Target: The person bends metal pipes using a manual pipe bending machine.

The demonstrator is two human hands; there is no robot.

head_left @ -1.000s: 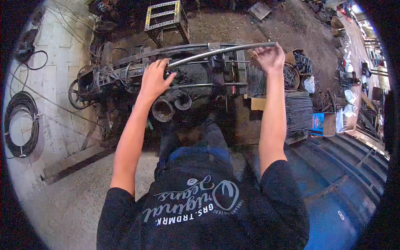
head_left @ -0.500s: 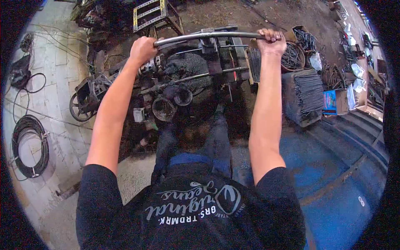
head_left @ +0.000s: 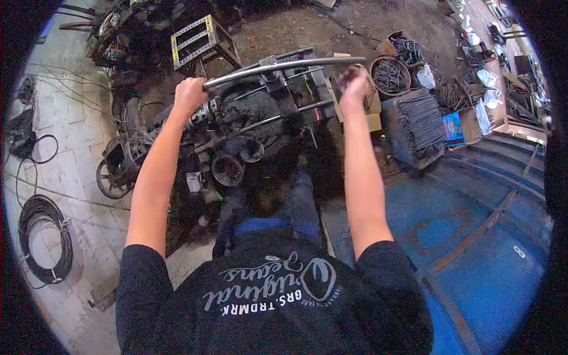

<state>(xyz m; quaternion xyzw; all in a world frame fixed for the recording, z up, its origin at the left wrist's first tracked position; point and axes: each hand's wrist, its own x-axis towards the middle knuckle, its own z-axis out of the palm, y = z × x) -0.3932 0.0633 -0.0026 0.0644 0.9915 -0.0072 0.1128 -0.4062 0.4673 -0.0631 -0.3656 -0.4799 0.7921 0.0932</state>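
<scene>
A long, slightly curved metal bar (head_left: 319, 62) spans the top of the machine in front of me. My left hand (head_left: 191, 93) is closed around its left end. Off the bar's right end, my right hand (head_left: 357, 84) hangs just below it; motion blurs its fingers. Under the bar stands a greasy machine with a metal block (head_left: 273, 77) and a thinner rod (head_left: 263, 123) across it. Dark metal shavings (head_left: 245, 112) are heaped in its middle. Two round cups (head_left: 228, 170) sit at its near side.
A perforated metal stand (head_left: 204, 44) is beyond the machine. To the right are a basket of metal pieces (head_left: 390, 77), a crate of thin rods (head_left: 420, 124) and a blue box (head_left: 454, 129). A coil of black cable (head_left: 41, 239) lies on the left floor.
My right hand has come off the bar and moved down and left. The left hand keeps its hold, and the bar's right end now shows bare. The view has shifted slightly.
</scene>
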